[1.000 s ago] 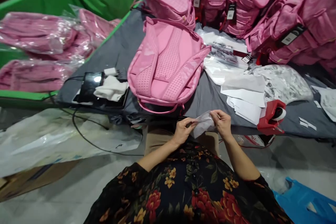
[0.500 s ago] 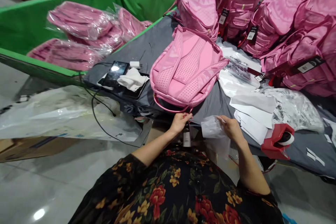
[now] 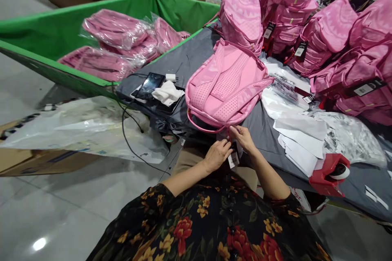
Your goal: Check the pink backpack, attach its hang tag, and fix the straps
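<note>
A pink backpack lies back-side up on the grey table, its top loop at the near edge. Below that edge hangs a black and white hang tag. My left hand pinches the tag from the left. From the right, my right hand grips its top by the backpack's loop, with a bit of thin clear plastic at its fingers. Both hands are close together at the table's near edge.
A green bin at the left holds bagged pink backpacks. A phone with a cable, a white cloth, paper sheets, a red tape dispenser and stacked pink backpacks fill the table. A plastic sheet covers cardboard at the left.
Both hands held a thin clear bag in front of me. My left hand then reached for the hanging tag, and my right hand has now joined it there.
</note>
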The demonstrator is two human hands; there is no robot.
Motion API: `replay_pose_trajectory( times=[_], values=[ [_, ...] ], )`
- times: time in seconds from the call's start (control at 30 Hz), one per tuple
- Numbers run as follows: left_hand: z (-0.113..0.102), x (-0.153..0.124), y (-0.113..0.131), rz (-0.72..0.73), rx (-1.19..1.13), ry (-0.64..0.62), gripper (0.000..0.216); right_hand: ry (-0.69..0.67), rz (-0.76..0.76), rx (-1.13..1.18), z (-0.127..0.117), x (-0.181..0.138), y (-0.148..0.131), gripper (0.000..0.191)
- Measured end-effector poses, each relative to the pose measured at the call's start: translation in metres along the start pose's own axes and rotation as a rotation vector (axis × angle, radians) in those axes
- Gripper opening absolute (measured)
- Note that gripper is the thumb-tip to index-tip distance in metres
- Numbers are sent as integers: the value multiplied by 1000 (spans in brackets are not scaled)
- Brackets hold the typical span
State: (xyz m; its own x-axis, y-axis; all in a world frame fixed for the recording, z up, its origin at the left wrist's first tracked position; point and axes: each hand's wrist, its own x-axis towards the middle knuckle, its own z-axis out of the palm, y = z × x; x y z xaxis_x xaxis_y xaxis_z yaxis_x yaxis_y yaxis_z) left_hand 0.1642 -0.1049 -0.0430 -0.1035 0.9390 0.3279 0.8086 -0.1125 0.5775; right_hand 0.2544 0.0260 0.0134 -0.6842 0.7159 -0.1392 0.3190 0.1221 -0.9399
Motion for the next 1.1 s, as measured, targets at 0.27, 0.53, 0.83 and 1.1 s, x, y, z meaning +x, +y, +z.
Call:
replay_pose_trajectory(
  times=[0.27,0.53,0.83,1.1],
  values=[
    [4,-10,-2,-438,-543,415,26,105,67,-174,-1,8,6,32],
    [-6,30,10,-789,-1469,538,51,-170,59,-82,-23,16,-11,30],
    [-16,42,-4,-1059,-1628,371,25,-199,96,61,-22,21,-3,37],
    [-1,47,7,-1164,-1656,570,21,-286,-11,-158,-34,13,-8,55]
  ],
)
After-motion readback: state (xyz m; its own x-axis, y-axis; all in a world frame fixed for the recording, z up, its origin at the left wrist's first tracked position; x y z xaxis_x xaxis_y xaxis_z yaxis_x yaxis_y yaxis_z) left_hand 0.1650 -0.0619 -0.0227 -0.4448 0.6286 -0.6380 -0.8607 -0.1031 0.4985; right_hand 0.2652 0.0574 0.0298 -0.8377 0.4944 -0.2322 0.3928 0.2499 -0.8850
